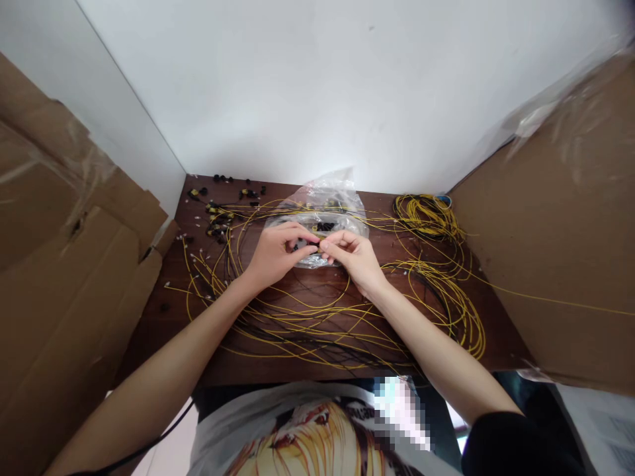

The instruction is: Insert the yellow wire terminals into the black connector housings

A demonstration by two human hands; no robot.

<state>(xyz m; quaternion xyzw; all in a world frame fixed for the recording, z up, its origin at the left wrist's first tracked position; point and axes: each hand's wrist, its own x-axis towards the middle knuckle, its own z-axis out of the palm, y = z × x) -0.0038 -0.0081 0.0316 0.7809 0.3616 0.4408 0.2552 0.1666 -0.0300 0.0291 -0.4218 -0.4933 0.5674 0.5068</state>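
My left hand (280,251) and my right hand (353,256) meet over the middle of the table, fingertips almost touching. Between the thumb and fingers of both hands is a small black part (314,244) with a bit of yellow by it; most of it is hidden by the fingers. Under and behind the hands lies a clear plastic bag (342,188) with small black and yellow pieces inside. Long yellow and black wires (307,312) loop across the table in front of the hands and pass behind them.
The brown table (163,337) stands between cardboard sheets, left (94,264) and right (555,231), with a white wall (307,86) behind. Wire ends with black and yellow connectors (218,218) crowd the left. A wire bundle (424,215) lies at the back right.
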